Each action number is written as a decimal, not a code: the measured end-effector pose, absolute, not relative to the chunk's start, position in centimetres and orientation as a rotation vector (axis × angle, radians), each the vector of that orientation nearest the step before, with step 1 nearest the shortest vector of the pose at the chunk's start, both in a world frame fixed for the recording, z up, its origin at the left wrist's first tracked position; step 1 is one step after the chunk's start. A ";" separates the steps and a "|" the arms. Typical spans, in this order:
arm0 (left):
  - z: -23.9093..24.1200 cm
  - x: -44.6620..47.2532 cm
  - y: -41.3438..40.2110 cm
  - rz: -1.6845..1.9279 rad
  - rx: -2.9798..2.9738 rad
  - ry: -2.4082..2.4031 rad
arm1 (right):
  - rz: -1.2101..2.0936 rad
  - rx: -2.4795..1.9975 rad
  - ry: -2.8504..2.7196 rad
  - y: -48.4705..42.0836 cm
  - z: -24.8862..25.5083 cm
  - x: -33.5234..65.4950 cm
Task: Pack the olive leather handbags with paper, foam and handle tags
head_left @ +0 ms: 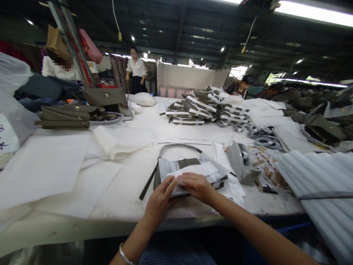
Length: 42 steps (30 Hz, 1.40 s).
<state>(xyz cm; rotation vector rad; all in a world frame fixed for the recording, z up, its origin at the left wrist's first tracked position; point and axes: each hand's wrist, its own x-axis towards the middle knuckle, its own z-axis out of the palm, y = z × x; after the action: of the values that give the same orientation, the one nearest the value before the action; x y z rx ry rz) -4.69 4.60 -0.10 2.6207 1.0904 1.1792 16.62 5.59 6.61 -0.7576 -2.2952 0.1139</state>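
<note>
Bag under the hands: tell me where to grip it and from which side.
Probably by the wrapped strap, at mid-arch, from the far side of the bag: it loops out beyond the flap, clear of the left hand and right hand, both at the white sheet.

Olive-grey on my flat, smooth handbag (189,162), and here's bright white across it: the thin, oblong wrapping sheet (194,169)! Cloudy grey on the curved, plastic-wrapped handle (179,146), nearly black down the slim, straight strap (149,183). Plain white on the broad tabletop (127,176), white too on the big rectangular paper sheets (46,162). Olive-grey again on the heaped, flat bags (193,106), striped with white. Light grey for the chunky, angular dispenser (241,171); brown mixed with white through the torn scraps (268,165); icy blue-white along the long foam tubes (317,176). Silver gleams on my round metal bangle (125,254), and look, small blue-and-white checks on my cloth garment (176,255).
</note>
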 end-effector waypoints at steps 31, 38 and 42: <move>0.9 -4.9 4.5 1.139 2.826 0.967 | 0.303 -0.970 -2.406 7.0 8.5 18.1; 1.2 -5.0 4.5 1.110 2.764 0.970 | -0.157 -0.718 -2.444 0.3 4.7 20.2; 1.4 -4.9 4.5 1.110 2.761 0.979 | -0.204 -0.826 -2.505 0.1 2.8 19.3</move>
<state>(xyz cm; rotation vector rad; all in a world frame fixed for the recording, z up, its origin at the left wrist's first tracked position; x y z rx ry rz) -4.85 4.48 1.44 2.7609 0.9788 1.1104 19.34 0.08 2.82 -0.8256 -2.5050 -0.2037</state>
